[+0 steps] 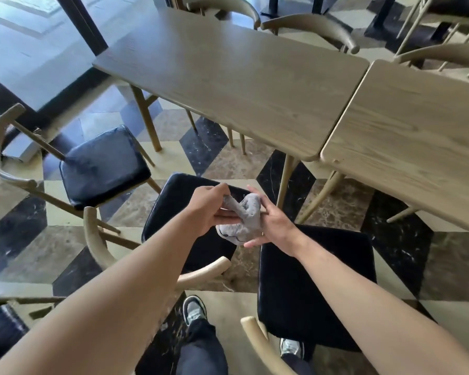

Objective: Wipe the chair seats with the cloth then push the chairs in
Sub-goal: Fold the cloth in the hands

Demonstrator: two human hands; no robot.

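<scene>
A crumpled grey cloth (244,218) is held in the air between both hands, above two black-cushioned chairs. My left hand (208,209) pinches its upper left part and my right hand (271,221) grips its right side. Under my left arm stands the middle chair (173,207), pulled back from the table. Below my right arm is the right chair (309,277), also out from the table. Further left, a third chair (103,169) with a black seat stands angled away from the table.
Two wooden tables (241,85) (417,136) stand side by side ahead of me. More wooden chairs (314,28) are tucked along their far side. My shoes (194,309) stand on the checkered marble floor between the near chairs. A glass wall runs along the left.
</scene>
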